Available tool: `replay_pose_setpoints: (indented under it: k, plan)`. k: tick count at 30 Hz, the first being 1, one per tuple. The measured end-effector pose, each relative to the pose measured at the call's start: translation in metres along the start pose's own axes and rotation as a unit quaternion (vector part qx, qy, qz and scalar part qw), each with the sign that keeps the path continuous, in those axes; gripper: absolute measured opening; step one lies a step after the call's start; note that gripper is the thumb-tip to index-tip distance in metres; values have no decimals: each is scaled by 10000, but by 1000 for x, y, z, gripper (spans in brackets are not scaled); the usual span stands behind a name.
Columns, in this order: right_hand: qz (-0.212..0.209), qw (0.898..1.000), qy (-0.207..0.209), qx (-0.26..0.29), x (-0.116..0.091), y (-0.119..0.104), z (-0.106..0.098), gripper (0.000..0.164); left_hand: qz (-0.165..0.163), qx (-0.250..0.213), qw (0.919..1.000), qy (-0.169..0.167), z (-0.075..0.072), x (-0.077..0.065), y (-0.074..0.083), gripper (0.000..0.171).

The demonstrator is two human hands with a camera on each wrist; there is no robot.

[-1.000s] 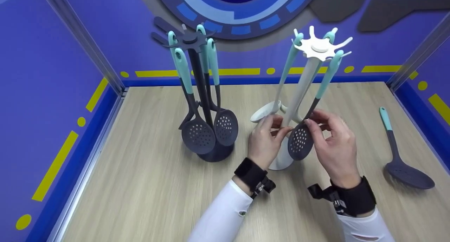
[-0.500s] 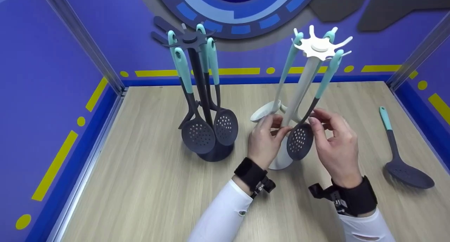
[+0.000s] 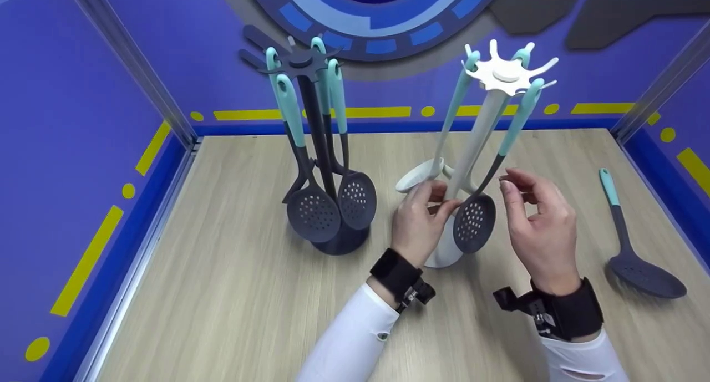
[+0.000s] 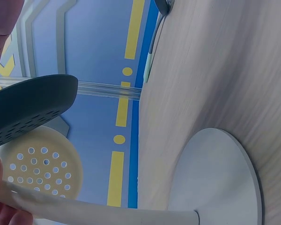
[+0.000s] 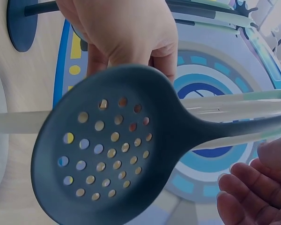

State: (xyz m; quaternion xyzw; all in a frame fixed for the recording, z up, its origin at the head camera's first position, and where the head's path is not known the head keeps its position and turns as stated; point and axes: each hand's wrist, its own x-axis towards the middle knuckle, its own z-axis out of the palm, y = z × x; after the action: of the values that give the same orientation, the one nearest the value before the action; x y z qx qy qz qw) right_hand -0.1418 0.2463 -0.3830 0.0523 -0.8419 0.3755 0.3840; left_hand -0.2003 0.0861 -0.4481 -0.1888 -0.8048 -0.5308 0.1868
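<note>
A white utensil stand (image 3: 476, 149) bears several mint-handled utensils on its prongs. My left hand (image 3: 417, 221) grips the stand's pole low down, thumb and fingers around it. At the stand's front right hangs a dark grey skimmer (image 3: 475, 235) with a round, perforated head, large in the right wrist view. Just right of the skimmer, my right hand (image 3: 541, 227) is apart from it and holds nothing, its fingers loosely bent. Behind the dark skimmer, the left wrist view shows a cream perforated skimmer (image 4: 72, 164). The stand's round white base (image 4: 215, 173) rests on the table.
To the left stands a black utensil stand (image 3: 313, 132) loaded with dark, mint-handled utensils. Another dark slotted turner-like utensil (image 3: 646, 276) lies on the wooden table (image 3: 222, 293) at the right. Blue printed panels (image 3: 61, 166) enclose the back and sides.
My right hand has let go of the dark skimmer and drawn back to the right. The skimmer hangs from the white stand. My left hand keeps its grip on the pole.
</note>
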Motion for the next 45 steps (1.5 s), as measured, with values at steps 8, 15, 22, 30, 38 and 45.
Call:
replay_pose_setpoints:
  k: [8, 15, 22, 30, 38, 45]
  plan:
    - [34, 9999, 101, 70, 1, 3, -2, 25, 15, 68, 10000, 35, -1, -1, 0, 28]
    - [131, 9999, 56, -26, 4, 9, -8, 26, -22, 103, 9999, 24, -2, -1, 0, 28]
    - [504, 9981, -68, -359, 5, 24, -20, 27, 15, 86, 10000, 33, -1, -1, 1, 29]
    - [411, 9800, -1009, -1666, 23, 86, -50, 32, 54, 99, 9999, 18, 0, 0, 2, 30]
    - [1015, 9167, -2363, -3058, 49, 175, -87, 34, 42, 92, 9999, 17, 0, 1, 1, 29]
    - [1979, 8568, -3398, -3336, 48, 241, -106, 42, -28, 85, 10000, -25, -1, 0, 0, 28]
